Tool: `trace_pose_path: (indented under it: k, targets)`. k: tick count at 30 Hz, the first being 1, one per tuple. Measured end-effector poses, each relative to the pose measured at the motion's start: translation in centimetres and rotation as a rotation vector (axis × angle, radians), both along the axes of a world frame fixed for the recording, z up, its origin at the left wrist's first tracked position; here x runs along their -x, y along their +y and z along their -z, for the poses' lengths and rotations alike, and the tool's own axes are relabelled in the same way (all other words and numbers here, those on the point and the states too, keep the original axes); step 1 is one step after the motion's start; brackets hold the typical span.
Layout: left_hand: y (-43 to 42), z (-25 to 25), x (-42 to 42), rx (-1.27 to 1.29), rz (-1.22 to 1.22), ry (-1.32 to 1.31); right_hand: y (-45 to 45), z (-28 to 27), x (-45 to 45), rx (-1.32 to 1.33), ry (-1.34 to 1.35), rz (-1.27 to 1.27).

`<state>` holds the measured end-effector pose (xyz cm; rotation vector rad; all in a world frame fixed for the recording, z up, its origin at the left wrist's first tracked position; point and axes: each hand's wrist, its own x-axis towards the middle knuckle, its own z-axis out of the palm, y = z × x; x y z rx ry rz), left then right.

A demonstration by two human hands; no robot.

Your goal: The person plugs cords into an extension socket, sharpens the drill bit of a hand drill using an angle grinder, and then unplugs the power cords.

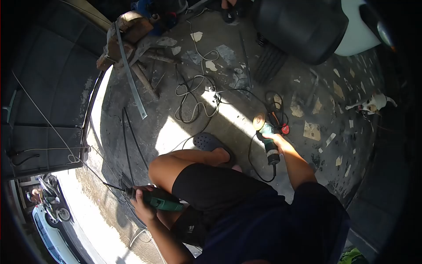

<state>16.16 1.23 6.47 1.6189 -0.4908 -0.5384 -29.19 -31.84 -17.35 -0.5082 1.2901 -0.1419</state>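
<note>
My left hand (pixel 143 204) is closed around one end of a green-and-black power tool (pixel 165 204) beside my bent knee. A dark, thin part runs from that end toward the left; I cannot tell whether it is a cord or a bit. My right hand (pixel 274 137) grips an angle grinder (pixel 270 149) close to its head, out to the right above the floor. A round tan disc (pixel 259 122) on the grinder faces up, and a black cord leaves its rear end. Near the grinder, a red round object (pixel 285 129) lies among looped black cable.
Tangled cords (pixel 193 99) and a plug cluster (pixel 212 93) lie ahead. A long metal strip (pixel 129 72) leans on a wooden stand (pixel 147 79). Black bars (pixel 128 141) stand left. A dog (pixel 374 104) is at right, a tire (pixel 269 64) ahead, and another person's feet (pixel 228 14) at the top.
</note>
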Motion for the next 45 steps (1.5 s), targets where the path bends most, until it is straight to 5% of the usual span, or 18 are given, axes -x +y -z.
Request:
trace_pose_path:
  k: [7,16,24,30,34,39,44,45]
  targets:
    - [-2.5,4.0,4.6,-0.040,-0.217,0.186,-3.3,5.9,3.4,0.011,-0.386,0.836]
    - [-4.9,3.4,2.0,-0.236,-0.409,0.171,-15.7,11.9,6.7,0.017,-0.326,0.934]
    - [-7.8,6.0,-0.3,-0.433,-0.507,0.185,-29.3,18.2,6.8,0.242,0.185,1.137]
    - [-9.6,7.9,1.6,-0.552,-0.456,0.292,-33.4,21.8,6.6,0.550,0.218,0.964]
    - [-9.5,9.2,3.7,-0.562,-0.464,0.375,-33.3,28.8,11.1,0.828,0.839,0.437]
    - [-8.7,9.9,5.6,-0.502,-0.319,0.331,-29.8,19.2,6.6,0.567,1.107,0.152]
    - [-7.3,9.5,7.3,-0.320,-0.308,0.296,-23.3,17.4,5.3,1.079,0.978,-0.414]
    - [-6.4,9.3,7.7,-0.314,-0.336,0.229,-21.7,17.0,4.8,0.984,0.742,-0.261]
